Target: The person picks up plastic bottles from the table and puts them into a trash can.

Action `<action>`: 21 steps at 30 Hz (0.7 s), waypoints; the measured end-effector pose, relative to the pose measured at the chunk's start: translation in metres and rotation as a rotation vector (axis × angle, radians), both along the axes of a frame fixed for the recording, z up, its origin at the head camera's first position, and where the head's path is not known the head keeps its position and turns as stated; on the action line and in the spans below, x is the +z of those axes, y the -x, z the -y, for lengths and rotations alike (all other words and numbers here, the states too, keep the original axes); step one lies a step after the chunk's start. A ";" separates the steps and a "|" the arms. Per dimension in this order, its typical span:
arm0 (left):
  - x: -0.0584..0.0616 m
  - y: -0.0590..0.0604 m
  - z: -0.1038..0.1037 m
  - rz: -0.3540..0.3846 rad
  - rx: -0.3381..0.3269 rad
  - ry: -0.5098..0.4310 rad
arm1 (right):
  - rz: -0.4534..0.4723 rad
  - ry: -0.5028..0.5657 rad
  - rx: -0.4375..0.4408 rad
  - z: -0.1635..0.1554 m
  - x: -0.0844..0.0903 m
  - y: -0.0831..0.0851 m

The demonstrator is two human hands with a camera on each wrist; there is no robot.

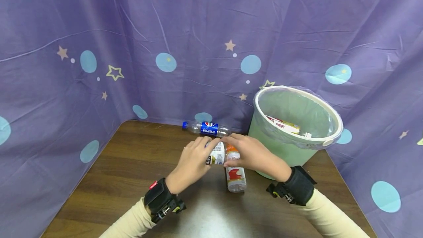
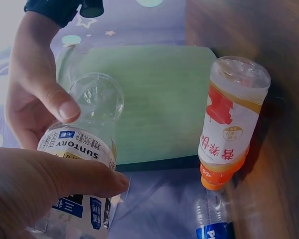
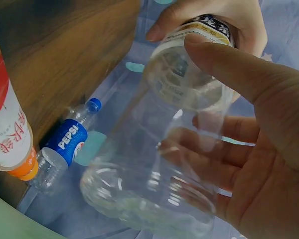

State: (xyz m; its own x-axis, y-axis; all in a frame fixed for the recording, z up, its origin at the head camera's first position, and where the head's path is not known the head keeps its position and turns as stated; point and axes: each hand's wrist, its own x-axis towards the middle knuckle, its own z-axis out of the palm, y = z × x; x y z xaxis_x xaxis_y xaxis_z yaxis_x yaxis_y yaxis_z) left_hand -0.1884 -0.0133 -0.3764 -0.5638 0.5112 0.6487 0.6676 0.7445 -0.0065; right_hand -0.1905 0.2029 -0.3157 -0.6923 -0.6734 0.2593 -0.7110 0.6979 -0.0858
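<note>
Clear Suntory bottle (image 1: 217, 153), centre of the head view: gripped by both hands above the tabletop (image 1: 132, 164), left hand (image 1: 191, 162) curled round the labelled end, right hand (image 1: 252, 153) round the clear base. Orange-labelled bottle (image 1: 235, 173): lying on the tabletop just below the hands. Pepsi bottle (image 1: 206, 128): lying on its side behind them, against the purple curtain (image 1: 99, 47). Green lined bin (image 1: 297, 124): right of centre, close beside the right hand, holding a carton (image 1: 284, 125).
</note>
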 end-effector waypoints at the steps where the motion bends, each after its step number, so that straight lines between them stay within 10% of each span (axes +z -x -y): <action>1: 0.000 0.000 0.000 0.003 0.001 -0.002 | -0.002 -0.008 -0.012 0.001 -0.001 0.000; 21: -0.004 -0.005 0.000 0.036 0.014 -0.005 | -0.220 -0.166 -0.129 0.012 -0.025 0.000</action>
